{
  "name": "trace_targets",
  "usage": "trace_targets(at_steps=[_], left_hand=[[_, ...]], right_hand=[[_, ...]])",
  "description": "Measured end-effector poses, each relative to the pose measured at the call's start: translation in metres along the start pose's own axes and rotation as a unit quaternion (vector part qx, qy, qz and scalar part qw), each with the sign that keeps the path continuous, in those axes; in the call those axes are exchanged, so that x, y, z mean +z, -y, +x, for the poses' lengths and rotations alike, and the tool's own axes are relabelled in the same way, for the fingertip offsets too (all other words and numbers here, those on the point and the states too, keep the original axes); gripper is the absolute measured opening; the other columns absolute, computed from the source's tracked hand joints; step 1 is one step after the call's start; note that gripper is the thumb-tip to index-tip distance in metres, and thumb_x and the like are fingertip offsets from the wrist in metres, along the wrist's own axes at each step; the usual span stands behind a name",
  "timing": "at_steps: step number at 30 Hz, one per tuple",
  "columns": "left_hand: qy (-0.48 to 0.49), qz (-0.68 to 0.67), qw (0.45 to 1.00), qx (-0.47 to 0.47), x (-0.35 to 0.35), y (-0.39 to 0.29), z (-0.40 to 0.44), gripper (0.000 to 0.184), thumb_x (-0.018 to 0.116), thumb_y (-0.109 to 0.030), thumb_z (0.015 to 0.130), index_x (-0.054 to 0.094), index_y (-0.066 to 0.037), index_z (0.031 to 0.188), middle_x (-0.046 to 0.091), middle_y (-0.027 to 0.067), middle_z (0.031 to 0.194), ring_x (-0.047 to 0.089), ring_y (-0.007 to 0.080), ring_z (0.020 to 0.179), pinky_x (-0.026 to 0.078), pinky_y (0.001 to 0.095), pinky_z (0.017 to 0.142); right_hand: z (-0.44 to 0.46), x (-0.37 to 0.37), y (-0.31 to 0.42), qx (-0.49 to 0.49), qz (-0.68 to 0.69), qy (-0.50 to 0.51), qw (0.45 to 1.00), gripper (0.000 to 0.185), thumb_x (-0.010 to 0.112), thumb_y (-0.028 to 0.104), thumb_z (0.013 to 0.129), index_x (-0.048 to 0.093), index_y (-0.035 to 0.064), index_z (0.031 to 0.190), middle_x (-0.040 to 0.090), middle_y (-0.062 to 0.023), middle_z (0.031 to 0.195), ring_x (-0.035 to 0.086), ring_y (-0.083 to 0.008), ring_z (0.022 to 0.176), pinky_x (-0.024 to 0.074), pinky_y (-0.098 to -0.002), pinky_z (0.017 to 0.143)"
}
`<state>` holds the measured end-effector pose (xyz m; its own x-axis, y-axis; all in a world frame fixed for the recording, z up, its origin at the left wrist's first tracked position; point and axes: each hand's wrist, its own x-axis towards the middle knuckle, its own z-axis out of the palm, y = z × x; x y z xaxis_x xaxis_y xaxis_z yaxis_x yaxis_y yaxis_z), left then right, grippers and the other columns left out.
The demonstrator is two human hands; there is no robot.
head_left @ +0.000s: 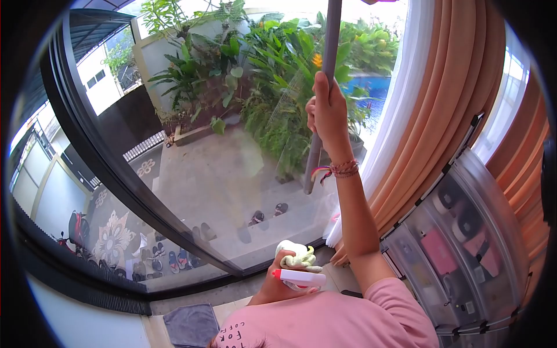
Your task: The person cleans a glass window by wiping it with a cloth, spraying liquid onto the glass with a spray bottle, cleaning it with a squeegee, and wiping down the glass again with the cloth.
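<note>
My right hand point(332, 119) is raised in front of the window glass point(243, 156), its fingers wrapped round a long grey pole point(332, 46). The pole's lower end hangs free below the fist, and its upper end runs out of view at the top. Close to my chest, my left hand point(270, 289) is closed on a white spray bottle point(304, 279) with a red nozzle. A bunched pale yellow-green cloth point(299, 258) is in the same hand, against the bottle. My left fingers are partly hidden by these things.
Orange curtains point(441, 87) and a white sheer curtain point(386, 133) hang at the right. Below them stands a clear-fronted cabinet point(464, 249) holding bags and shoes. A grey mat point(191, 326) lies on the floor. Outside are several shoes point(257, 217), plants point(278, 98) and a pool point(371, 90).
</note>
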<state>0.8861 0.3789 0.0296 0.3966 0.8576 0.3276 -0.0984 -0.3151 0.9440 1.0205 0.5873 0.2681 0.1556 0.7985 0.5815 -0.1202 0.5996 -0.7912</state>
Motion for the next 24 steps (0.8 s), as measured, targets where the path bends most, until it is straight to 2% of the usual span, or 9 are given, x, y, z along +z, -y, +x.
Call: trace_targets(at_steps=[3,5,6,10,12,15,19,21,24], left_hand=[[-0.009,-0.035,0.999,-0.012,0.004,0.010,-0.001,0.074,0.079,-0.018,0.070,0.030,-0.011,0.125,0.057,0.0181,0.117,0.058,0.0284,0.108,0.048,0.0425,0.089],[-0.052,-0.454,0.828,-0.326,0.004,0.004,0.005,0.060,0.062,-0.036,0.080,0.040,-0.009,0.129,0.056,0.0182,0.120,0.056,0.0326,0.109,0.046,0.0469,0.090],[-0.072,-0.423,0.830,-0.358,0.007,-0.003,0.009,0.060,0.044,-0.046,0.082,0.048,-0.009,0.129,0.056,0.0175,0.121,0.054,0.0363,0.110,0.044,0.0499,0.091],[-0.019,-0.275,0.926,-0.258,0.003,0.065,-0.016,0.060,0.061,-0.037,0.080,0.040,-0.010,0.129,0.056,0.0178,0.121,0.055,0.0313,0.110,0.045,0.0480,0.091],[-0.034,-0.128,0.988,-0.076,0.007,0.013,-0.012,0.074,0.079,-0.021,0.070,0.031,-0.011,0.126,0.056,0.0187,0.121,0.055,0.0264,0.111,0.045,0.0453,0.089],[-0.057,-0.126,0.989,-0.050,0.005,-0.001,-0.016,0.090,0.087,-0.009,0.059,0.024,-0.013,0.122,0.055,0.0187,0.120,0.055,0.0228,0.110,0.043,0.0409,0.092],[-0.097,-0.020,0.992,0.074,-0.006,-0.011,-0.016,0.086,0.088,-0.019,0.057,0.031,-0.011,0.121,0.053,0.0148,0.117,0.052,0.0222,0.109,0.037,0.0371,0.096],[-0.153,0.326,0.932,0.050,-0.014,-0.027,-0.025,0.081,0.090,-0.027,0.052,0.044,-0.007,0.117,0.047,0.0098,0.113,0.043,0.0212,0.111,0.033,0.0343,0.098],[-0.176,0.355,0.917,0.051,-0.018,-0.024,-0.032,0.073,0.088,-0.033,0.048,0.057,-0.006,0.108,0.042,0.0074,0.112,0.035,0.0219,0.111,0.032,0.0335,0.096]], right_hand=[[-0.015,0.018,-0.013,-0.025,-0.040,0.014,0.999,0.032,0.048,0.041,0.096,0.046,0.0094,0.089,0.045,-0.0021,0.051,0.045,-0.0111,0.038,0.0341,-0.0281,0.036],[-0.045,0.034,-0.038,-0.118,-0.177,0.037,0.977,0.030,0.050,0.037,0.095,0.046,0.0080,0.092,0.052,-0.0124,0.053,0.056,-0.0260,0.044,0.0430,-0.0395,0.041],[-0.057,0.042,-0.042,-0.154,-0.233,0.053,0.959,0.031,0.051,0.038,0.094,0.046,0.0083,0.093,0.053,-0.0152,0.053,0.059,-0.0329,0.046,0.0449,-0.0428,0.042],[-0.070,0.060,-0.023,-0.182,-0.352,0.179,0.900,0.033,0.058,0.040,0.089,0.048,0.0081,0.093,0.058,-0.0133,0.056,0.060,-0.0358,0.053,0.0472,-0.0433,0.046],[-0.071,0.055,-0.026,-0.202,-0.376,0.192,0.884,0.034,0.058,0.040,0.089,0.048,0.0082,0.093,0.058,-0.0123,0.056,0.060,-0.0345,0.053,0.0476,-0.0428,0.046],[-0.075,0.021,-0.049,-0.247,-0.432,0.202,0.844,0.034,0.059,0.041,0.088,0.050,0.0091,0.093,0.059,-0.0097,0.056,0.062,-0.0312,0.052,0.0484,-0.0412,0.046],[-0.091,-0.068,-0.115,-0.235,-0.490,0.214,0.812,0.029,0.066,0.032,0.083,0.050,0.0091,0.091,0.059,-0.0098,0.062,0.061,-0.0307,0.057,0.0492,-0.0410,0.051],[-0.108,-0.111,-0.148,-0.200,-0.518,0.238,0.797,0.029,0.066,0.032,0.084,0.049,0.0094,0.089,0.057,-0.0104,0.059,0.060,-0.0314,0.054,0.0483,-0.0418,0.048],[-0.144,-0.118,-0.176,-0.190,-0.531,0.290,0.773,0.033,0.063,0.039,0.085,0.049,0.0100,0.086,0.057,-0.0086,0.058,0.060,-0.0293,0.051,0.0486,-0.0403,0.045]])
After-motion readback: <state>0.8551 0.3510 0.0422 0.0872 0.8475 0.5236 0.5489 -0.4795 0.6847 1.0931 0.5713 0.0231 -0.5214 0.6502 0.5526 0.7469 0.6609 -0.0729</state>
